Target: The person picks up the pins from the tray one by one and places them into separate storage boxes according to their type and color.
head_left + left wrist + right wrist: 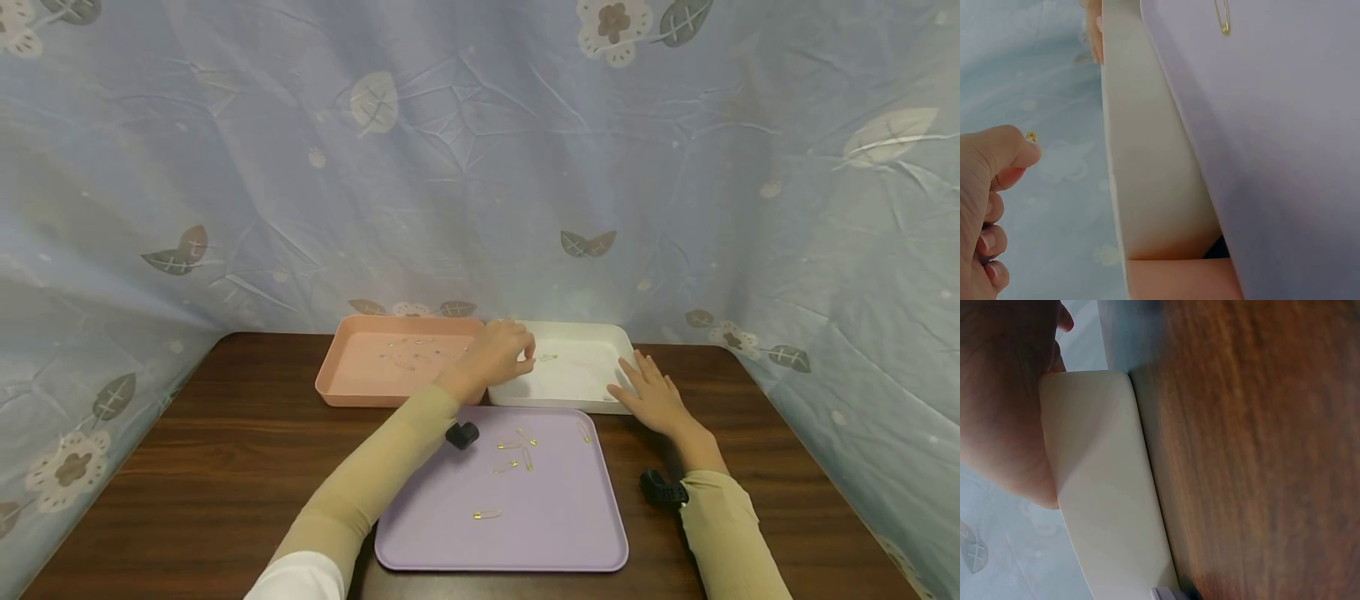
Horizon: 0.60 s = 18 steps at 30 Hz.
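My left hand [497, 354] is over the left end of the white tray [588, 362], thumb and forefinger pinched together. A small gold end of a safety pin [1031, 136] sticks out between them in the left wrist view; the rest is hidden. At the tray's right side, my right hand [654, 397] rests on the rim with fingers spread and fairly straight. Near the left hand, gold safety pins [549, 357] lie inside the white tray. Several more gold safety pins [487, 514] are scattered on the lilac tray [525, 546] in front.
To the left of the white tray stands a pink tray [348, 375] with several silvery safety pins [405, 365] in it. All three trays are on a dark wooden table [225, 450]. A patterned blue cloth [465, 167] hangs behind and around the table.
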Each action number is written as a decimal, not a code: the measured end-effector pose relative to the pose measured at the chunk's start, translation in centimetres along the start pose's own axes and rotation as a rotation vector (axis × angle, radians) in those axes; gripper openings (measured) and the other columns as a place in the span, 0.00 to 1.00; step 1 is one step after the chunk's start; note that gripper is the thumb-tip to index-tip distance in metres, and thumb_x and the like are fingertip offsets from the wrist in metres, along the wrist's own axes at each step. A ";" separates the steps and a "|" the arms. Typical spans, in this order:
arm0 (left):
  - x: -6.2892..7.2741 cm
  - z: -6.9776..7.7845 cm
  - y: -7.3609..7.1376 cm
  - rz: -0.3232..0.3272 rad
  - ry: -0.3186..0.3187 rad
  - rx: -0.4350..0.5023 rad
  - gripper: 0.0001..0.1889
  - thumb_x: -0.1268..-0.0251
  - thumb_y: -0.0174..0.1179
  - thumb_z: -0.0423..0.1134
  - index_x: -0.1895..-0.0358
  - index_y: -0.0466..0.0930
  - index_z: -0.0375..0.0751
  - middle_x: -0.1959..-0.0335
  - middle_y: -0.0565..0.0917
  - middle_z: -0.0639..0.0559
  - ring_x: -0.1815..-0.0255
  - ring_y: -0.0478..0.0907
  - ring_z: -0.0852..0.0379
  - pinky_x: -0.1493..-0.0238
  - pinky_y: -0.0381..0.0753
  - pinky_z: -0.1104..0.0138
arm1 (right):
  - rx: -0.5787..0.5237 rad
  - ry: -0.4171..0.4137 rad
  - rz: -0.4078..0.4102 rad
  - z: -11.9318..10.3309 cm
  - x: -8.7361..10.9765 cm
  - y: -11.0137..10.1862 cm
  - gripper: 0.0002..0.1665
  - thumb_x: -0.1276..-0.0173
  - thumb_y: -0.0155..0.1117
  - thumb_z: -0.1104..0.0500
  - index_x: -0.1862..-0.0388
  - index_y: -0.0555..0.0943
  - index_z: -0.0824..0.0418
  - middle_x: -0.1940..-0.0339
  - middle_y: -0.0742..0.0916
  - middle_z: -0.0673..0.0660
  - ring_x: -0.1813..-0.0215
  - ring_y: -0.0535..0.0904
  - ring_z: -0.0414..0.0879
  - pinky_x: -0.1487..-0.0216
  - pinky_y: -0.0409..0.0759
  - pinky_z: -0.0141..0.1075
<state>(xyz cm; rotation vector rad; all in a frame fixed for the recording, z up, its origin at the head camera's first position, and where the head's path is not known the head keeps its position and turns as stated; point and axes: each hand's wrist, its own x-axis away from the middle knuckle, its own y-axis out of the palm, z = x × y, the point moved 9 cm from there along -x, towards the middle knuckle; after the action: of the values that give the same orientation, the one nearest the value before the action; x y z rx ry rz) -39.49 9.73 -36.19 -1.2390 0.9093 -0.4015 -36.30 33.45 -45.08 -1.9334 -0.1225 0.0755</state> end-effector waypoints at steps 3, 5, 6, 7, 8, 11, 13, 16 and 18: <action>-0.2 -0.6 0.4 0.012 -0.028 0.000 0.06 0.37 0.62 0.45 0.66 0.82 0.49 0.64 0.84 0.56 0.59 0.78 0.55 0.51 0.77 0.59 | -0.002 -0.001 0.002 0.0 0.0 0.0 0.45 0.26 0.45 0.35 0.22 0.52 0.62 0.19 0.46 0.68 0.20 0.38 0.67 0.30 0.40 0.72; -0.3 -0.9 0.7 0.015 -0.048 0.001 0.06 0.37 0.62 0.46 0.66 0.82 0.48 0.64 0.84 0.56 0.60 0.78 0.55 0.53 0.77 0.60 | -0.001 -0.002 0.003 0.0 0.1 0.0 0.45 0.26 0.45 0.36 0.22 0.53 0.62 0.19 0.47 0.68 0.20 0.38 0.67 0.30 0.40 0.72; -0.4 -1.1 0.8 0.014 -0.056 0.006 0.06 0.37 0.63 0.45 0.66 0.83 0.48 0.64 0.84 0.56 0.61 0.77 0.55 0.54 0.77 0.60 | 0.000 -0.003 0.004 0.1 0.1 0.0 0.45 0.26 0.45 0.36 0.22 0.53 0.62 0.20 0.47 0.68 0.20 0.38 0.67 0.30 0.40 0.72; -0.4 -1.2 1.0 0.015 -0.063 0.008 0.06 0.37 0.63 0.46 0.66 0.83 0.48 0.65 0.84 0.56 0.62 0.77 0.55 0.55 0.76 0.60 | 0.001 -0.004 0.004 0.1 0.0 0.1 0.45 0.26 0.45 0.36 0.22 0.53 0.62 0.20 0.47 0.68 0.20 0.39 0.67 0.30 0.40 0.72; -0.5 -1.4 1.1 0.014 -0.070 0.012 0.06 0.37 0.63 0.46 0.66 0.83 0.48 0.65 0.84 0.56 0.62 0.77 0.55 0.56 0.76 0.60 | 0.003 -0.005 0.005 0.1 0.0 0.1 0.45 0.26 0.45 0.36 0.22 0.53 0.62 0.20 0.47 0.68 0.20 0.39 0.67 0.30 0.41 0.73; -0.6 -1.7 1.5 0.006 -0.091 0.017 0.06 0.37 0.63 0.46 0.66 0.83 0.49 0.65 0.84 0.56 0.62 0.77 0.55 0.56 0.75 0.60 | 0.008 -0.005 0.007 0.2 0.0 0.1 0.45 0.26 0.45 0.35 0.22 0.53 0.62 0.20 0.47 0.68 0.20 0.39 0.67 0.30 0.41 0.72; -0.7 -2.0 1.6 -0.002 -0.109 0.021 0.06 0.37 0.63 0.46 0.66 0.83 0.49 0.65 0.84 0.56 0.61 0.77 0.55 0.55 0.75 0.60 | 0.010 -0.006 0.009 0.2 -0.1 0.1 0.46 0.26 0.46 0.35 0.22 0.53 0.62 0.20 0.47 0.68 0.20 0.40 0.68 0.30 0.41 0.72; -0.8 -2.4 2.0 -0.016 -0.143 0.017 0.07 0.37 0.63 0.46 0.66 0.83 0.48 0.66 0.84 0.55 0.59 0.79 0.54 0.53 0.75 0.59 | 0.012 -0.008 0.010 0.2 -0.2 0.1 0.46 0.26 0.46 0.35 0.22 0.53 0.61 0.19 0.47 0.68 0.20 0.40 0.67 0.30 0.41 0.72; -0.9 -2.7 2.1 -0.020 -0.163 0.016 0.07 0.37 0.63 0.46 0.67 0.84 0.48 0.66 0.84 0.54 0.58 0.80 0.53 0.53 0.76 0.58 | 0.014 -0.009 0.012 0.2 -0.2 0.1 0.46 0.26 0.45 0.35 0.22 0.53 0.61 0.19 0.47 0.68 0.20 0.40 0.68 0.30 0.41 0.72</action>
<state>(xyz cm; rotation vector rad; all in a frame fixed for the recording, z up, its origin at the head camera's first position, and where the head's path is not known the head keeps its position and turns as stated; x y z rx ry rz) -42.52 9.37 -37.91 -1.2483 0.7534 -0.3179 -36.52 33.59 -45.29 -1.9202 -0.1167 0.0930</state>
